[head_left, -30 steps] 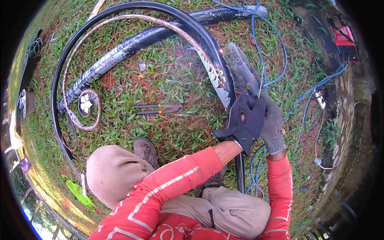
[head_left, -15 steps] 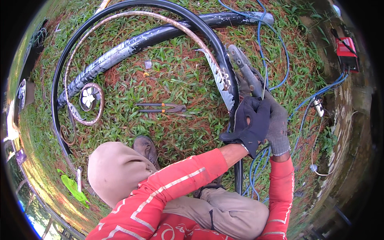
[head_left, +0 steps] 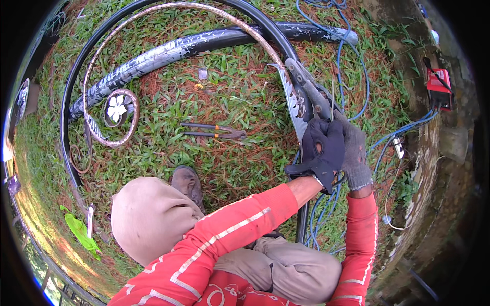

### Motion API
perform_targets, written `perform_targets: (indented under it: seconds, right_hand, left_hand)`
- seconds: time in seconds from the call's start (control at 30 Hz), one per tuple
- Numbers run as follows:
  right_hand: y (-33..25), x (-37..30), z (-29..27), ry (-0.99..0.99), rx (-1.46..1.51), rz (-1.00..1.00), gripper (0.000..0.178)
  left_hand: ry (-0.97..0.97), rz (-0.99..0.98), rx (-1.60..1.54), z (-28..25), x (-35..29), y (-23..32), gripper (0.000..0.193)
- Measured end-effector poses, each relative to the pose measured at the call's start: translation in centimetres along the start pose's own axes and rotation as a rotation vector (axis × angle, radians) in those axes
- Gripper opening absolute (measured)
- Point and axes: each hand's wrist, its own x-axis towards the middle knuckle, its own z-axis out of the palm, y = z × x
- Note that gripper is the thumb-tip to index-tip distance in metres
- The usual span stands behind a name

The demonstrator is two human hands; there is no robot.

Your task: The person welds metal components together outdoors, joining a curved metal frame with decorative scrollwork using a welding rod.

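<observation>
My left hand [head_left: 321, 145], in a black glove, is closed, its fingertips at the lower end of a thin metal rod [head_left: 333, 97] that points upward. Against it, my right hand [head_left: 354, 153] wears a grey knitted glove and is closed around a grey riveted metal clamp [head_left: 308, 84], its grip partly hidden. The clamp's far end overlaps a curved black pipe [head_left: 278, 35]. Beside that pipe lies a jagged silver leaf ornament [head_left: 291, 97], joined to a thin rusty scroll bar [head_left: 115, 30]. Part of the pipe passes behind my hands.
Orange-banded cutters [head_left: 217, 131] lie on the grass. A thick peeling black-and-silver pipe [head_left: 153, 61] crosses behind the scroll, which curls around a white flower ornament [head_left: 117, 106]. Blue cables [head_left: 366, 92] run right toward a red box [head_left: 439, 86]. Bright green cloth [head_left: 79, 232] lies left.
The clamp's far end has come over the black pipe, where a gap showed before. Both hands stay close together. The whole view has shifted slightly.
</observation>
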Motion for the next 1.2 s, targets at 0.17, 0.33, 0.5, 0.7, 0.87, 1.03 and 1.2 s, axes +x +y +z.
perform_targets:
  seconds: [0.17,0.33,0.5,0.7,0.87,1.03,1.2]
  right_hand:
    - [0.0,-0.5,1.5,0.056,0.013,0.007,0.061]
    - [0.4,-0.7,2.0,0.080,-0.033,-0.021,0.065]
    - [-0.7,-0.5,1.8,0.060,-0.081,-0.004,0.066]
    - [0.4,-0.1,2.5,0.020,-0.026,0.016,0.076]
    - [0.6,-0.3,2.6,0.061,-0.044,0.015,0.077]
    - [0.4,-0.2,2.5,0.038,-0.039,0.014,0.074]
    - [1.0,-0.2,2.8,0.065,-0.064,0.006,0.071]
  left_hand:
    - [-0.075,0.011,-0.040,-0.3,0.9,-1.8,0.031]
    - [0.039,0.015,-0.119,-0.4,0.2,-1.2,0.029]
    - [-0.123,-0.037,-0.332,-1.8,0.4,-0.7,0.031]
    - [0.033,0.027,0.082,-1.3,1.6,-1.5,0.036]
    - [-0.080,-0.020,-0.205,-1.4,0.7,-0.7,0.037]
    - [-0.162,-0.024,-0.107,-2.2,1.9,-1.2,0.034]
    - [-0.022,0.018,-0.084,-1.3,1.4,-1.4,0.026]
